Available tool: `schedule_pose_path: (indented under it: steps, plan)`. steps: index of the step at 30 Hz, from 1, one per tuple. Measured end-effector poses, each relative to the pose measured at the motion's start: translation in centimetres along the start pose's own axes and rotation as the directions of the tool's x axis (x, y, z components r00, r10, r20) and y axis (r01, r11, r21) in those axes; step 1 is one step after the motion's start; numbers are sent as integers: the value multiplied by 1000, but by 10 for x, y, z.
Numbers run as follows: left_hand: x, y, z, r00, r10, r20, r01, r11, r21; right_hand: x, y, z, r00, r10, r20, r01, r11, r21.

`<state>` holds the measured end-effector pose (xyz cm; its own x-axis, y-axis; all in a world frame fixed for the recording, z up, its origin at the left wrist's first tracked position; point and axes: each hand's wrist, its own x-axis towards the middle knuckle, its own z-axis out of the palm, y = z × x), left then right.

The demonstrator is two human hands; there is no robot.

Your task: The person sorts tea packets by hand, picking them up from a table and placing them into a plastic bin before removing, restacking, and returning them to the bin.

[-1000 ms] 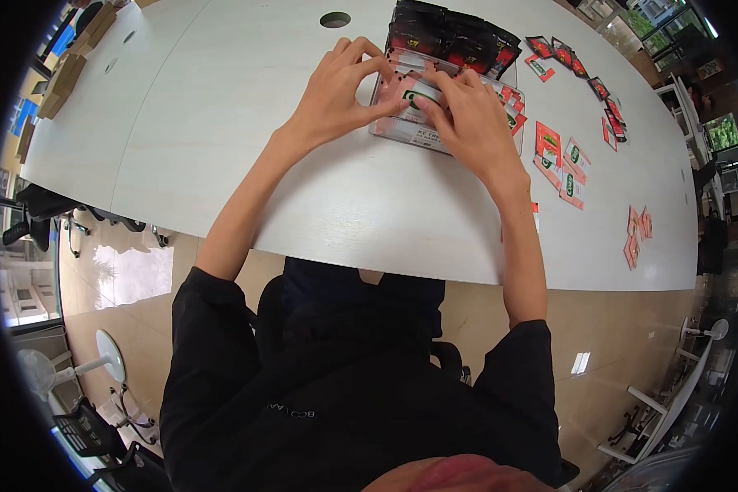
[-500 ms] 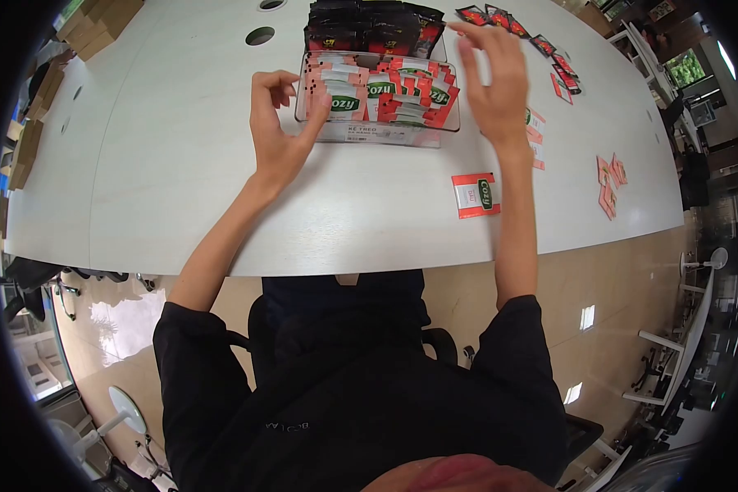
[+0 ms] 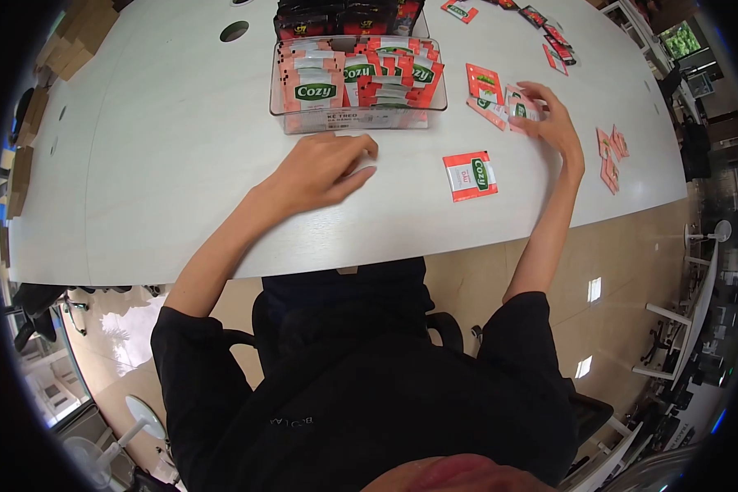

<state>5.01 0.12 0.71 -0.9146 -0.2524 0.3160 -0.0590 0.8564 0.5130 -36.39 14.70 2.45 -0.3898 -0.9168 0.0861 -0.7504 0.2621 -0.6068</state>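
My right hand (image 3: 556, 127) is at a pale pink tea sachet (image 3: 521, 105), its thumb and fingers gripping the sachet's edges. Right beside it lie a red sachet (image 3: 484, 82) and another pink tea sachet (image 3: 488, 112). My left hand (image 3: 324, 168) rests on the table with fingers loosely bent, thumb apart and nothing in it. Just beyond it stands a clear plastic box (image 3: 361, 120) holding several red and pink Cozy tea sachets (image 3: 316, 92). A single red Cozy sachet (image 3: 470, 175) lies flat between my hands.
Behind the clear box are black coffee sachets (image 3: 303, 26) in a container. Several black-and-red sachets (image 3: 556, 41) lie at the far right of the white table (image 3: 164, 164). Pink sachets (image 3: 609, 164) lie near its right edge. Cardboard boxes (image 3: 78, 37) stand at the far left.
My left hand has left the clear box and come down to the table before it. My right hand has moved from beside the black sachets toward me and right, onto the pink sachets.
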Motion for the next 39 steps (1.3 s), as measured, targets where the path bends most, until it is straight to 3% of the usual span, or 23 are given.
schedule_pose_path:
  steps: [1, 5, 8, 10, 11, 13, 17, 19, 20, 22, 23, 25, 26, 28, 29, 31, 32, 33, 34, 36, 39]
  plan:
    - [1, 0, 0, 1000, 0, 11, 0, 1000, 0, 1, -8, 3, 994, 111, -14, -110, 992, 58]
    - [1, 0, 2, 999, 35, 2, -35, 998, 46, 1, -38, 17, 998, 51, -34, -49, 997, 51]
    - [-1, -1, 1, 999, 46, -21, -45, 998, 53, 2, -47, 22, 994, 93, 53, -94, 995, 19]
    - [0, -1, 1, 998, 67, -20, -66, 997, 44, 4, -45, 27, 987, -159, -10, 159, 987, -31]
    - [0, 0, 1, 998, 59, -21, -58, 997, 45, 4, -51, 27, 987, -163, -3, 163, 986, -28]
    - [0, 2, -1, 999, 51, 9, -52, 997, 65, -1, -68, 24, 999, 18, 41, -21, 995, 99]
    - [-2, -2, 4, 997, 71, -26, -69, 995, 77, 0, -72, 31, 993, -74, -89, 87, 984, 156]
    - [-2, -3, 4, 996, 81, -23, -79, 995, 55, 3, -68, 34, 946, -210, -246, 227, 973, 43]
    - [-2, -3, 4, 997, 71, -30, -69, 996, 56, 5, -66, 36, 947, -218, -238, 235, 971, 45]
    - [-2, -3, 5, 997, 74, -9, -73, 995, 64, 7, -66, 40, 788, -484, -380, 467, 873, -143]
    - [-3, -3, 5, 998, 64, -17, -63, 996, 65, 6, -69, 41, 788, -491, -372, 475, 869, -140]
    - [-2, -3, 5, 998, 65, 15, -65, 996, 61, 4, -81, 42, 651, -587, -482, 527, 806, -271]
    - [-2, -4, 5, 998, 55, 5, -55, 996, 67, 5, -90, 43, 646, -596, -476, 539, 798, -268]
    - [-3, -5, 7, 995, 95, -20, -95, 995, 43, 3, -116, 51, 656, -465, -595, 705, 659, 261]
    - [-3, -6, 6, 996, 89, -20, -88, 995, 46, -2, -138, 56, 751, -363, -551, 648, 566, 510]
    - [-3, -6, 6, 996, 94, -11, -93, 995, 38, 1, -181, 62, 796, -467, -385, 605, 598, 525]
    - [-3, -7, 6, 995, 95, -1, -95, 995, 39, 3, -202, 70, 807, -482, -342, 591, 662, 460]
    - [-3, -7, 7, 995, 102, -11, -101, 994, 40, 11, -217, 79, 751, -579, -317, 660, 643, 388]
    - [-2, -7, 7, 994, 108, -24, -107, 993, 40, 8, -235, 89, 789, -549, -276, 612, 666, 427]
    - [-2, -8, 10, 993, 110, -33, -109, 994, 31, 15, -244, 110, 773, -584, -248, 634, 700, 328]
    - [-2, -6, 9, 996, 85, -20, -83, 995, 62, 23, -248, 133, 621, -712, -328, 767, 637, 71]
